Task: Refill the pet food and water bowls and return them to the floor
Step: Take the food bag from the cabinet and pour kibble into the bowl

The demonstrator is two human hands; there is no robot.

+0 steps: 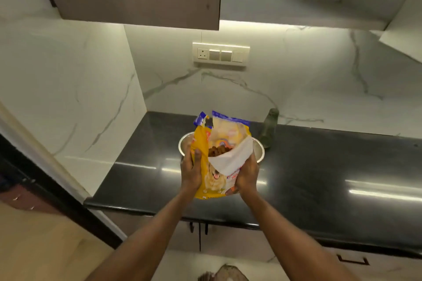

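Both hands clamp the bag [215, 180] of pet food between them, low on its sides. Our left hand [191, 172] wraps its left edge with the thumb up the front; our right hand [247, 175] cups the right edge just under the folded-down white lip. Brown kibble [217, 151] shows in the torn mouth. We hold the bag over the near rim of the steel bowl [259, 149] on the black counter [319, 166], with a dark bottle [269, 130] just behind. We judge the food refill is in hand: next we tip the mouth forward, slowly, so nothing spills. Both forearms reach straight ahead, wrists turned inward.
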